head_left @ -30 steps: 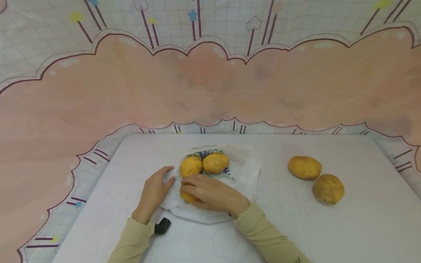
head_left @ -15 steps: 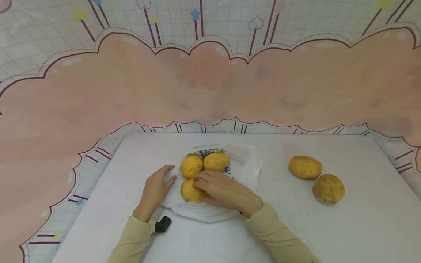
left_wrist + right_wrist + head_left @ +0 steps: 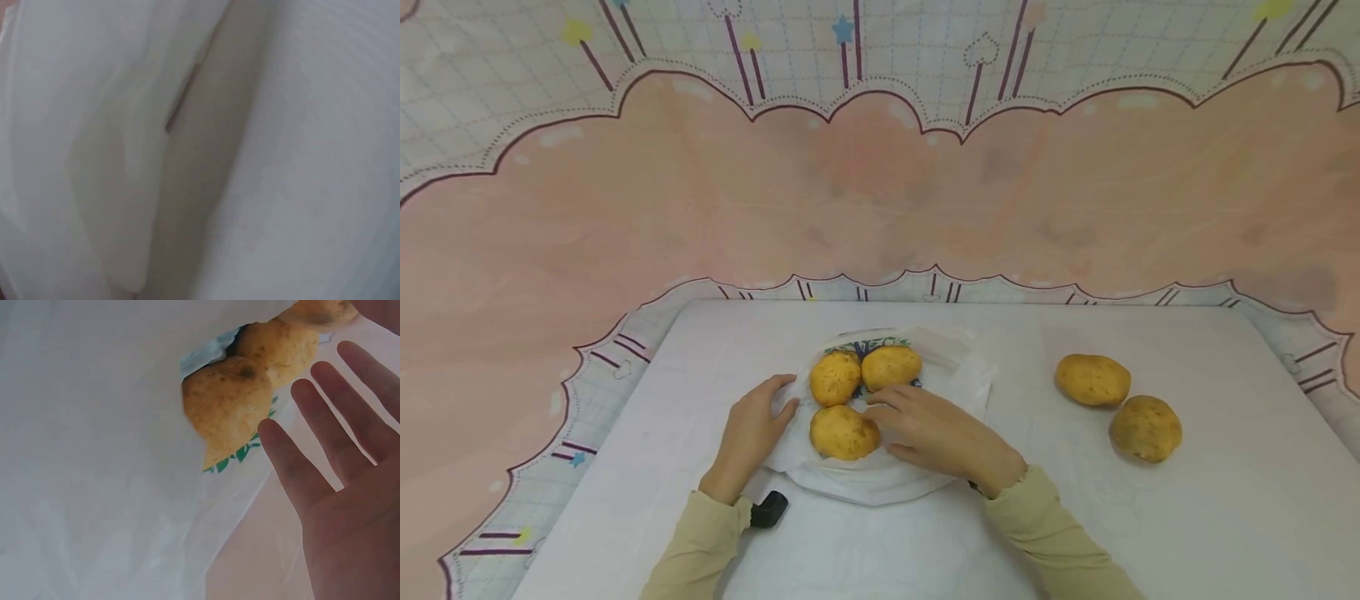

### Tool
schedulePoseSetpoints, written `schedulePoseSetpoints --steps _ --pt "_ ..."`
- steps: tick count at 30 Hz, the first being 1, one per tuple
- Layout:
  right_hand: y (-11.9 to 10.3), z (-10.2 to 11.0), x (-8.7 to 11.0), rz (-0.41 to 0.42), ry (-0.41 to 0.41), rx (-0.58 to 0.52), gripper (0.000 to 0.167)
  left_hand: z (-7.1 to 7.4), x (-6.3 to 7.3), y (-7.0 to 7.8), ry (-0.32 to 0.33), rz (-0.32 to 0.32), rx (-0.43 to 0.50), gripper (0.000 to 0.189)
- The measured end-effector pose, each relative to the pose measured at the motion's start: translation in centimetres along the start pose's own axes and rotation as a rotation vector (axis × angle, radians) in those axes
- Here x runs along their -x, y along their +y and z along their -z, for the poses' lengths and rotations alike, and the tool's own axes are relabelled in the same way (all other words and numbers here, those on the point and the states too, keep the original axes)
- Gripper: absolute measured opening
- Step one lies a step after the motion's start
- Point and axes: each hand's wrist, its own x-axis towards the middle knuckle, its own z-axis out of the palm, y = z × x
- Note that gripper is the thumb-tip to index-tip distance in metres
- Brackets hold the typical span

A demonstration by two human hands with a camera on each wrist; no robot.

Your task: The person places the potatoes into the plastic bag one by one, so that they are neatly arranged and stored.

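Potatoes (image 3: pixel 845 432) — three on the white bag (image 3: pixel 966 379) — begin right of the left hand (image 3: pixel 751 433), relaxed and empty. Next, the right hand (image 3: pixel 943 433), fingers loose, grips nothing; a nudge could roll the front one. Two more potatoes (image 3: pixel 1093 380) lie rightmost.

"What's on the desk (image 3: pixel 1240 517)?"
"I see the bag (image 3: pixel 958 408) with three potatoes (image 3: pixel 835 378) on it: one in front, two side by side behind."
"Hands?"
"I have the left hand (image 3: pixel 756 427) at the bag's left edge, the right hand (image 3: pixel 942 432) at the front potato's (image 3: pixel 844 432) right side."
"Further right?"
"Two more potatoes (image 3: pixel 1093 380), the right one slightly in front."
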Motion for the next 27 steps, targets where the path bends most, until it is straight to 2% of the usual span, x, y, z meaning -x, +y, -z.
schedulePoseSetpoints --steps 5,12,20,27 --pt "0.4 0.5 0.8 -0.046 -0.036 -0.001 0.046 0.0 -0.1 -0.1 -0.001 0.003 -0.004 0.04" --pt "1.0 1.2 1.5 -0.078 -0.011 -0.027 0.048 0.1 0.0 -0.1 -0.001 -0.004 -0.004 0.04" --pt "1.7 2.2 3.1 -0.131 0.017 -0.069 0.05 0.0 0.0 0.0 -0.006 0.019 0.002 0.04" --pt "2.6 2.9 4.6 -0.207 -0.009 -0.03 0.052 -0.1 -0.1 0.1 -0.011 0.025 0.001 0.041"
